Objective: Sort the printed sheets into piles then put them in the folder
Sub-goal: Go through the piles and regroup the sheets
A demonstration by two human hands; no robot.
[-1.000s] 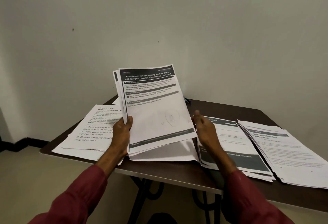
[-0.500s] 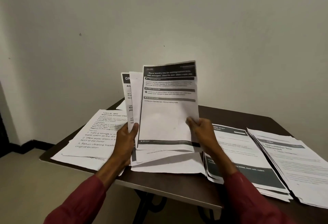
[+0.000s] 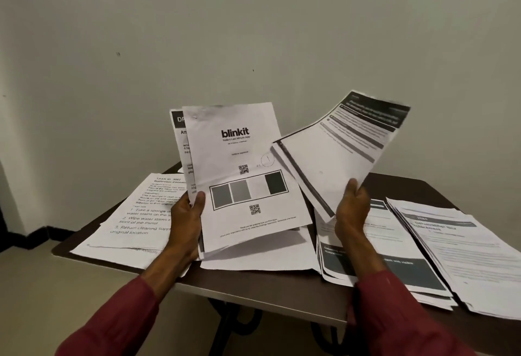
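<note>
Pinching a light, floppy sheet [image 3: 338, 158] by its near edge suits the right grip [image 3: 352, 209]; the left grip [image 3: 186, 214] clasps the stack [image 3: 245, 144].

The left hand [image 3: 188, 216] is holding a stack of white printed sheets [image 3: 245, 183]. The right hand [image 3: 352, 209] is holding a white dark-topped sheet [image 3: 346, 152] over the dark brown table [image 3: 282, 279].

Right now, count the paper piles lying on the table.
4: left pile, centre pile under the held stack, dark-banded pile right of it, far-right pile. More may hide behind the held stack.
</note>
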